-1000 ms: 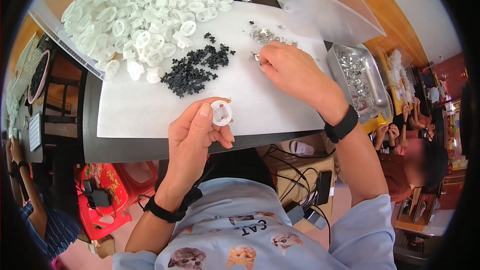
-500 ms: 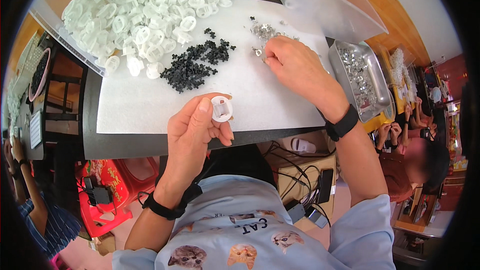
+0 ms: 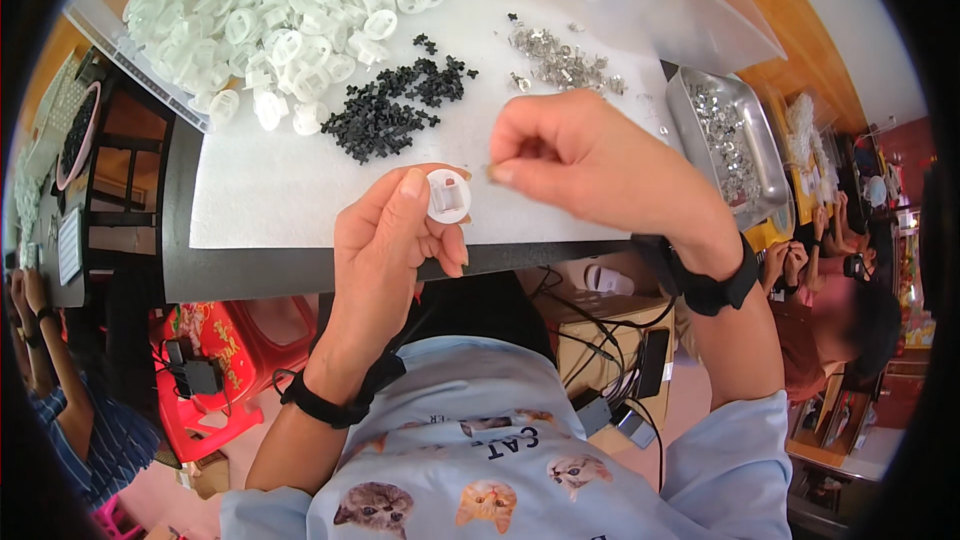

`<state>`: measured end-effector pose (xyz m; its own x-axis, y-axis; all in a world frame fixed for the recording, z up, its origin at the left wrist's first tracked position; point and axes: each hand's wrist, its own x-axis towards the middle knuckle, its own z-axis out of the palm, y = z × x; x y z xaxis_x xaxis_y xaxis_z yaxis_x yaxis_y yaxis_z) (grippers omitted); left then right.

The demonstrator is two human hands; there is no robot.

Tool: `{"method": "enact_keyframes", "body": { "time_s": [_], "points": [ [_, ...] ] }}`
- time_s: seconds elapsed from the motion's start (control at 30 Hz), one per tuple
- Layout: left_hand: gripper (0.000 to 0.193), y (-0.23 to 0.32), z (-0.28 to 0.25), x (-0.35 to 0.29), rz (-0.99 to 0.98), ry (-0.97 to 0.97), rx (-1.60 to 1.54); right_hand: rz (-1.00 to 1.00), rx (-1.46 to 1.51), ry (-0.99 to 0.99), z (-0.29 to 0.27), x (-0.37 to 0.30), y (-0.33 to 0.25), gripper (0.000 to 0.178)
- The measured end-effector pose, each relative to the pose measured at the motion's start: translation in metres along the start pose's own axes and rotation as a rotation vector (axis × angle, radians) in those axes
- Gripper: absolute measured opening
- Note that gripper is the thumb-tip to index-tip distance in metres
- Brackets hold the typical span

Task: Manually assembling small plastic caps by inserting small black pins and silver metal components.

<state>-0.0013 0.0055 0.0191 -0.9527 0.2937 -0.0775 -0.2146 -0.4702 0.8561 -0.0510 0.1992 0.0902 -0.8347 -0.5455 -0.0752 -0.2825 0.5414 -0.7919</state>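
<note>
My left hand pinches a round white plastic part with a square recess, thumb on its rim, over the near edge of the white mat. To its right my right hand has thumb and forefinger pressed together; whatever sits between the fingertips is too small and blurred to name. Beyond the left hand lies a heap of small black cross-shaped pieces. Small silvery metal pieces are scattered past the right hand. A large mound of translucent white round parts fills the far left.
A steel tray of metal pieces stands at the right, with a clear plastic bin behind it. The white foam mat covers the dark table. A red stool and cables are below. Other people sit left and right.
My right hand has left the metal pieces and come nearer to the left hand, fingertips pinched. My left hand keeps hold of the white part, almost unmoved.
</note>
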Motion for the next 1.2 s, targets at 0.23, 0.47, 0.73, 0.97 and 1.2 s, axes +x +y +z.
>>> {"method": "enact_keyframes", "body": {
  "time_s": [0.23,0.47,0.73,0.97,1.2],
  "points": [
    [0.038,0.002,0.0,-0.001,-0.03,0.034,0.007,-0.17,-0.211,0.033,0.024,0.004,-0.015,0.011],
    [0.038,0.0,-0.001,-0.001,-0.012,0.031,-0.03,-0.316,-0.392,0.096,0.034,-0.011,-0.016,0.008],
    [0.036,0.0,0.0,0.0,0.019,0.035,-0.053,-0.422,-0.598,0.278,0.048,-0.024,-0.011,0.037],
    [0.036,-0.002,-0.002,0.001,0.034,0.016,-0.046,-0.447,-0.592,0.317,0.054,-0.024,-0.005,0.037],
    [0.037,-0.004,0.001,0.001,0.062,0.042,0.001,-0.255,-0.129,0.367,0.059,-0.019,-0.001,0.008]
  ]
}}
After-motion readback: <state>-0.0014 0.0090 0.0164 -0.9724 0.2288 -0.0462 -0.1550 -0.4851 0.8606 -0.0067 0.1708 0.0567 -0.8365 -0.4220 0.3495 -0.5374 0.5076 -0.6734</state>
